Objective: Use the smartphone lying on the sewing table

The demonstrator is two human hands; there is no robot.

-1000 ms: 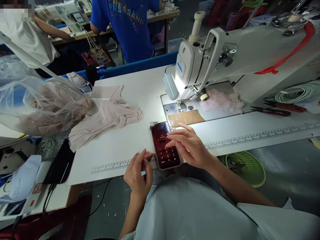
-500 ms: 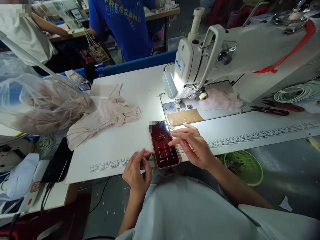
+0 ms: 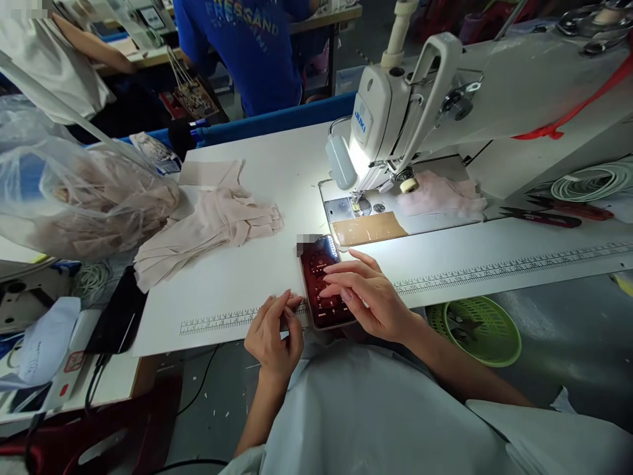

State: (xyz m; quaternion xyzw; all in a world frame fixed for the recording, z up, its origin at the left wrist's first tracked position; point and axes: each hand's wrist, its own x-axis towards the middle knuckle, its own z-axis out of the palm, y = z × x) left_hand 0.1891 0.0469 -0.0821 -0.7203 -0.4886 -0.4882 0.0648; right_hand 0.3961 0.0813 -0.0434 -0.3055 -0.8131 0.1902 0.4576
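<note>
The phone lies flat at the near edge of the tabletop, its dark red screen lit; the lower right part of the screen is hidden under the right hand, and a blurred patch covers its top left corner, so what the screen shows is hard to make out. One phone is under the hands; a second dark slab (it may be another phone) lies off the tabletop's left edge. There are two hands of the wearer's in view. The right hand hovers palm down over the phone, fingers loosely spread and slightly curled, the fingertips on or just above the screen, holding nothing. The left hand rests at the near edge just left of the phone, fingers bunched narrow, tips touching the printed ruler; whether it pinches anything cannot be told. One sewing machine stands at the far right, cut off by the frame. One pile of beige cloth lies left of centre, beside one clear bag. One green basket sits on the floor.
</note>
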